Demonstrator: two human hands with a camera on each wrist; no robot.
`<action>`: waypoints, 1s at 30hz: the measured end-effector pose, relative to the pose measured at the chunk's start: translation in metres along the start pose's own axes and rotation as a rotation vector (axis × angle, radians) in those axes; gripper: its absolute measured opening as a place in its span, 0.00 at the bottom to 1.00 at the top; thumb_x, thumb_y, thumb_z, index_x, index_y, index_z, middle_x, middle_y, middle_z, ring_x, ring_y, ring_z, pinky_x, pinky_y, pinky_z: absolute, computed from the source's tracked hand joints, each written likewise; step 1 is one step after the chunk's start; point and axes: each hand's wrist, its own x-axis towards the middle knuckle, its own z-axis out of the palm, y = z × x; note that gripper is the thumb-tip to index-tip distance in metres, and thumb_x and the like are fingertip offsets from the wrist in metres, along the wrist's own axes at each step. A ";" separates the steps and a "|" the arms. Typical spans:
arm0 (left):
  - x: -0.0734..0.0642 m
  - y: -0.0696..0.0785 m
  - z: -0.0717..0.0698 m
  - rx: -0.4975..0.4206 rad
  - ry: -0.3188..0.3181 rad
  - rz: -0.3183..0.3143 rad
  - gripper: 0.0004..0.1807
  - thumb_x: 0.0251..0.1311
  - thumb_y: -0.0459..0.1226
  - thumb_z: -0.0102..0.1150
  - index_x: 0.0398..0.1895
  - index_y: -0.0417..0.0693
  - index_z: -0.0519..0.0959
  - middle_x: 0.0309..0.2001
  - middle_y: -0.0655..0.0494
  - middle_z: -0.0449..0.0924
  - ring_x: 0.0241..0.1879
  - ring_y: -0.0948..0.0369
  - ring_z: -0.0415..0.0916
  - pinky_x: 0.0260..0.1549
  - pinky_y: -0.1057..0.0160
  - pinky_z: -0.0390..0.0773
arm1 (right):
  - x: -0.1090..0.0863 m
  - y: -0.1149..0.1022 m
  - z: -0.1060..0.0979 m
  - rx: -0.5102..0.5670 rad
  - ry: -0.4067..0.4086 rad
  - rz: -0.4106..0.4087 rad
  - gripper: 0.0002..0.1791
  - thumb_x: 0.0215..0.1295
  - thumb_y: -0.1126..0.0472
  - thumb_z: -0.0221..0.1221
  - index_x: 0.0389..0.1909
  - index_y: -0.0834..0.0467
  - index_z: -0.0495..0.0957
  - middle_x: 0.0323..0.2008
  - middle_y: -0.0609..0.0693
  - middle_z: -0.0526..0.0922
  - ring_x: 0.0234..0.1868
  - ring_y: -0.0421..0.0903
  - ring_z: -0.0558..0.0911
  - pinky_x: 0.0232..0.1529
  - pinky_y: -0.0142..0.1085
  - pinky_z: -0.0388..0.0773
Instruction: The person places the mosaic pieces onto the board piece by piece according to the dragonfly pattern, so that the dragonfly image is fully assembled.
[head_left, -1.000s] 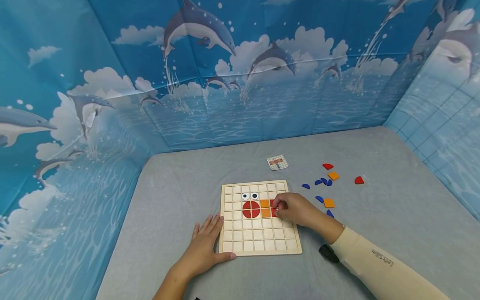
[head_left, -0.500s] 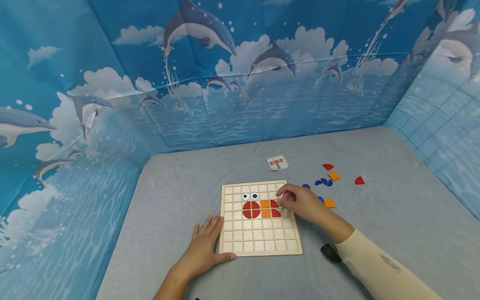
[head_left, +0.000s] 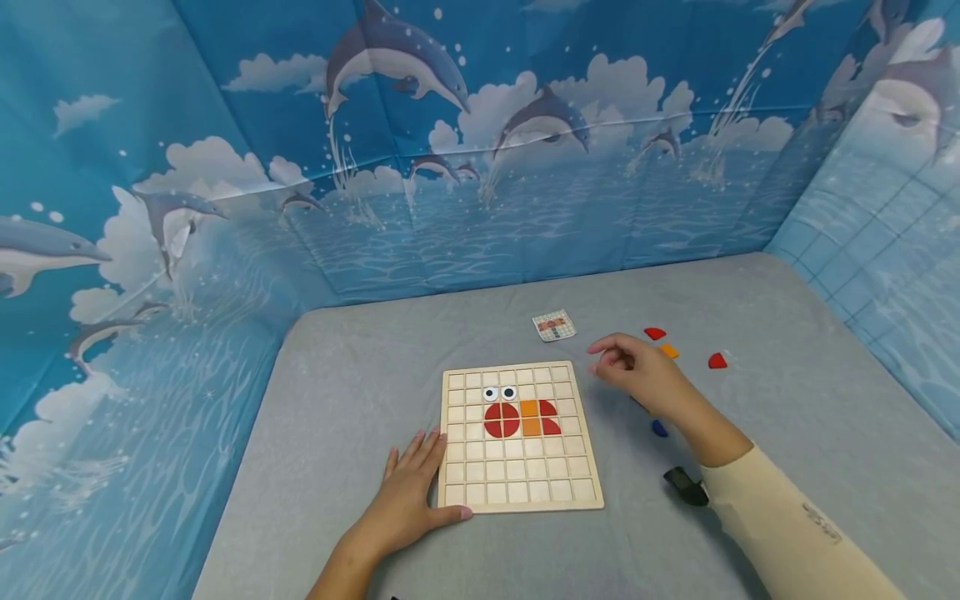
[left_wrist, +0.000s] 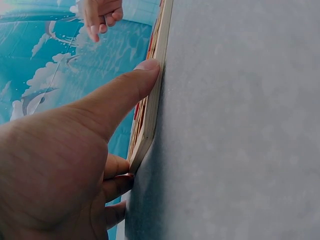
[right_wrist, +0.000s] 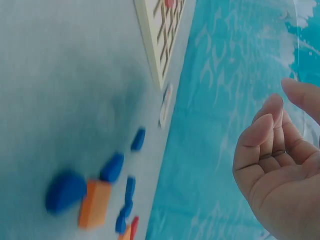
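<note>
A square wooden grid board (head_left: 517, 472) lies flat on the table. Set into its cells are two eye pieces (head_left: 508, 392), a red circle (head_left: 502, 419) of quarter pieces, orange squares (head_left: 529, 409) and red quarter pieces (head_left: 550, 426). My left hand (head_left: 405, 498) rests at the board's lower left corner, thumb on the front edge, straight fingers touching the left side. Above the table, right of the board, hovers my right hand (head_left: 637, 375). In the right wrist view its fingers (right_wrist: 256, 132) are loosely bent and hold nothing. It hides some of the loose pieces in the head view.
A small pattern card (head_left: 553, 325) lies behind the board. Loose blue pieces (right_wrist: 114, 167), an orange square (right_wrist: 95, 202) and red quarter pieces (head_left: 717, 360) are scattered on the table's right. A dark object (head_left: 686, 486) sits at my right wrist. A dolphin-print cloth (head_left: 480, 192) hangs behind.
My right hand has left the red pieces at the board's right side and moved right and back, off the board. My left hand and the board have stayed put.
</note>
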 end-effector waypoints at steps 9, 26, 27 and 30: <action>-0.001 0.001 0.000 -0.013 0.001 -0.004 0.62 0.48 0.64 0.72 0.80 0.46 0.55 0.81 0.49 0.52 0.81 0.45 0.45 0.74 0.30 0.39 | 0.003 0.016 -0.036 -0.030 0.060 0.061 0.24 0.72 0.45 0.59 0.59 0.57 0.76 0.41 0.54 0.80 0.41 0.55 0.80 0.39 0.39 0.81; -0.001 0.002 -0.002 -0.015 0.009 0.005 0.62 0.48 0.63 0.72 0.80 0.45 0.55 0.81 0.48 0.53 0.81 0.44 0.45 0.73 0.29 0.40 | -0.007 0.057 -0.053 -0.146 -0.040 0.124 0.22 0.72 0.51 0.60 0.59 0.61 0.77 0.44 0.54 0.80 0.44 0.51 0.78 0.39 0.35 0.77; -0.001 0.002 -0.001 -0.015 0.011 0.008 0.62 0.48 0.63 0.72 0.80 0.45 0.55 0.81 0.47 0.53 0.81 0.44 0.45 0.73 0.29 0.40 | -0.008 0.059 -0.053 -0.150 -0.061 0.121 0.22 0.72 0.51 0.60 0.59 0.61 0.77 0.44 0.54 0.80 0.45 0.51 0.78 0.39 0.35 0.76; -0.002 0.002 -0.001 -0.014 0.011 0.011 0.62 0.47 0.64 0.72 0.80 0.44 0.55 0.81 0.47 0.53 0.81 0.43 0.46 0.73 0.29 0.40 | -0.012 0.066 -0.053 -0.158 -0.128 0.136 0.23 0.71 0.51 0.61 0.59 0.61 0.77 0.44 0.53 0.80 0.47 0.51 0.78 0.40 0.35 0.77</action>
